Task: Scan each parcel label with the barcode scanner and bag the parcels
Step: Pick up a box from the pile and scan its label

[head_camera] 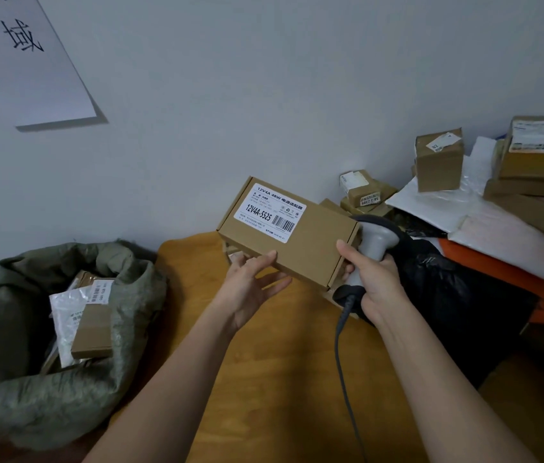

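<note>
At the centre of the frame the left hand (pixel 250 279), fingers nearly straight, supports the labelled box (pixel 289 228) from below while the right hand (pixel 372 279) grips the scanner (pixel 375 243) beside it; the box looks stiff and light, best held by its edges.

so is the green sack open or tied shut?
Open: the green sack gapes at its mouth, with a brown box and a white mailer visible inside.

The light around my hands is dim, cool and even, with soft shadows. Lines bow toward the edges, and far right of my hands the boxes (pixel 539 147) blur.
</note>
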{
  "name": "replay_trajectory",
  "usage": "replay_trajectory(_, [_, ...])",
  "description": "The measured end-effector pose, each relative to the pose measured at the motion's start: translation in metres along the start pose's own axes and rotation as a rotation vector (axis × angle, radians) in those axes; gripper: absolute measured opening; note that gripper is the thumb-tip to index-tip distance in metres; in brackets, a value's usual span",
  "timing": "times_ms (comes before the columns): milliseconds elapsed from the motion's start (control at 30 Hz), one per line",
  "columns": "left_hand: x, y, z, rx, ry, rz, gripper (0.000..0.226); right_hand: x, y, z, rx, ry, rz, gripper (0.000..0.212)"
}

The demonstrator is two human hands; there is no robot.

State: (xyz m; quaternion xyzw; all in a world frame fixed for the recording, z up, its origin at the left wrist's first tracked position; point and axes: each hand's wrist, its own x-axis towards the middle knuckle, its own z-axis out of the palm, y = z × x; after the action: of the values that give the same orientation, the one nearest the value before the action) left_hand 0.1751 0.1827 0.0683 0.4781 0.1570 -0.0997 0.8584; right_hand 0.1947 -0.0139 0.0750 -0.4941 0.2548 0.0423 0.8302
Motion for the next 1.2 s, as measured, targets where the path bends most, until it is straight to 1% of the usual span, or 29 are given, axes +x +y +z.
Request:
replay_trajectory(67, [0.001,0.001,0.001,0.007,0.039,0.034,0.053,-0.001,-0.005,-0.001,-0.082,0.035,-0.013,0.056])
replay_trajectory(133, [0.003,0.001,0.0,0.019,0.115,0.087,0.046,-0.006,-0.015,0.001,-0.172,0.069,-0.023,0.048])
replay_trajectory(200, [0.008,0.0,-0.005,-0.026,0.199,0.119,0.049,-0.014,-0.027,0.005,-0.247,0.037,-0.025,0.042])
replay_trajectory(300, [0.022,-0.005,-0.016,-0.153,0.282,0.115,0.059,-0.034,-0.045,0.015,-0.331,-0.103,-0.003,0.038])
replay_trajectory(367, [0.028,-0.008,-0.019,-0.246,0.323,0.088,0.061,-0.05,-0.056,0.021,-0.364,-0.218,0.004,0.038])
replay_trajectory(467, [0.03,-0.009,-0.018,-0.327,0.358,0.08,0.05,-0.072,-0.069,0.028,-0.467,-0.382,-0.05,0.037])
replay_trajectory(567, [0.029,-0.008,-0.019,-0.394,0.395,0.089,0.037,-0.091,-0.078,0.035,-0.535,-0.466,-0.114,0.034])
replay_trajectory(700, [0.029,-0.003,-0.022,-0.474,0.436,0.093,0.036,-0.109,-0.086,0.043,-0.612,-0.499,-0.184,0.035])
replay_trajectory(800, [0.029,-0.002,-0.025,-0.494,0.457,0.103,0.04,-0.117,-0.089,0.046,-0.636,-0.498,-0.223,0.034])
replay_trajectory(1033, [0.032,0.001,-0.039,-0.515,0.487,0.083,0.041,-0.126,-0.093,0.049,-0.629,-0.514,-0.243,0.033])
replay_trajectory(1100, [0.032,0.001,-0.043,-0.498,0.486,0.084,0.04,-0.127,-0.095,0.049,-0.628,-0.524,-0.244,0.033])
replay_trajectory(1200, [0.026,0.002,-0.046,-0.401,0.511,0.083,0.036,-0.127,-0.094,0.053,-0.61,-0.535,-0.222,0.034])
